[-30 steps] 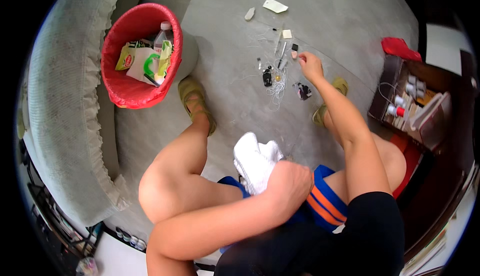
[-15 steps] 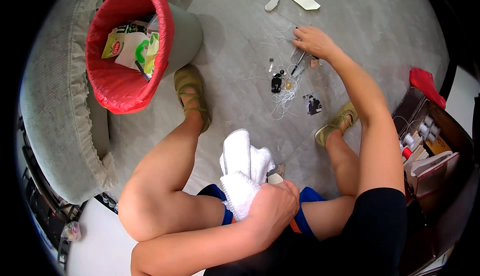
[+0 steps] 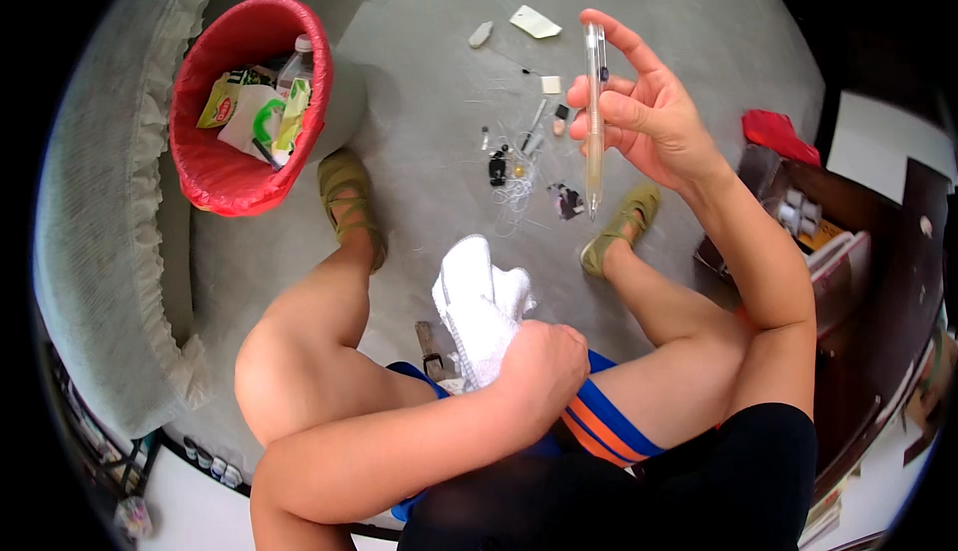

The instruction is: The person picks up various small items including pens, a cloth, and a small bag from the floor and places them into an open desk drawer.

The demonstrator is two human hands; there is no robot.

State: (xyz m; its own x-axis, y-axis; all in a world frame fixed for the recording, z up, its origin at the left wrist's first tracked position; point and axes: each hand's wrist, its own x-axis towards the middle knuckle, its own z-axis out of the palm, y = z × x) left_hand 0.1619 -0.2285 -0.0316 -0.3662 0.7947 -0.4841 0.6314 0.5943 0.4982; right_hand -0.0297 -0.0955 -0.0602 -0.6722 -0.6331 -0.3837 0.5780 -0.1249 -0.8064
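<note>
A clear ballpoint pen [image 3: 595, 174] stands nearly upright in my right hand [image 3: 654, 112], pinched between the fingers and thumb above the floor. My left hand [image 3: 544, 366] is closed round a folded white cloth [image 3: 477, 286] with a stitched edge, low between my knees. Beyond them on the floor lie a tangle of white string [image 3: 514, 192], a small black object [image 3: 497, 170], a small photo-like piece [image 3: 567, 202], a white square block [image 3: 551, 85] and a few small pieces whose kind I cannot make out.
A bin with a red liner [image 3: 225, 192] stands at the left, holding wrappers and a plastic bottle [image 3: 297, 64]. A grey sofa [image 3: 100, 252] runs along the left. At the right is a dark open case [image 3: 878, 252] with spools and other items, beside a red bag [image 3: 778, 137].
My right hand has come up from the floor with the pen in it, nearer to me. The left hand keeps its hold on the cloth. The view has shifted a little.
</note>
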